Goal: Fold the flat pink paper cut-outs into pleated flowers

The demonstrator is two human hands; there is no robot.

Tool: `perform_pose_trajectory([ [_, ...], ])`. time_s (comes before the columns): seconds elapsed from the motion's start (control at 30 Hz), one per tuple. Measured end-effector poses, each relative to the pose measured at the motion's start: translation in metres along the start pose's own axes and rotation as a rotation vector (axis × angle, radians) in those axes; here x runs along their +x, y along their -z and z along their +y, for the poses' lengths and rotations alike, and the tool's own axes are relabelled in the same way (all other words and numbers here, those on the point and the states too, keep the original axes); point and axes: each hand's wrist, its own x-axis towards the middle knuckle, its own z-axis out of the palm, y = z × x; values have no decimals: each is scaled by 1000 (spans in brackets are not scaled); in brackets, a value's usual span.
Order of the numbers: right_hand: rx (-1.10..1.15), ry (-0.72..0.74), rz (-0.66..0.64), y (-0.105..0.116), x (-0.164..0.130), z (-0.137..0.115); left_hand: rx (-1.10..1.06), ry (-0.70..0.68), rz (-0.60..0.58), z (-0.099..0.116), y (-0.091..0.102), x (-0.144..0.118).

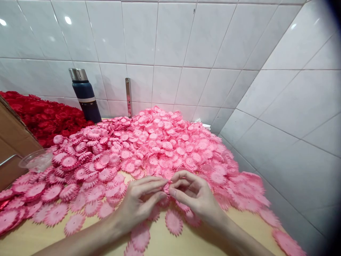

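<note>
Over the table (pixel 186 245), both hands, left (pixel 138 204) and right (pixel 195 195), pinch one pink petal piece (pixel 166 187); clear cup (pixel 36 160) contents unclear.

Small pink scalloped flower piece (pixel 167 187); pinched between both hands' fingertips; mostly hidden.

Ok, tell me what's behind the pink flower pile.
Behind the pink flower pile stand a dark blue flask with a steel cap, a metal strip on the white tiled wall, and a red pile at left. The pile hides the flask's base.
</note>
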Motion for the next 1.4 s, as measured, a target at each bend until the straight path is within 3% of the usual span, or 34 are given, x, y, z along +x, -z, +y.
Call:
perform_pose_trajectory([
  [0.23, 36, 37, 2, 4, 3, 6, -91, 67, 16, 6, -1, 1],
  [0.57, 42, 101, 56, 9, 5, 10, -158, 178, 153, 5, -2, 3],
  [0.83, -107, 129, -2, -1, 2, 1, -478, 302, 108, 2, -7, -2],
  [1.07, -15, 28, 65, -8, 1, 0, -111, 261, 9, 4, -2, 2],
  [1.4, -214, 201, 135, 7, 7, -5, -156, 111, 138, 9, -2, -2],
])
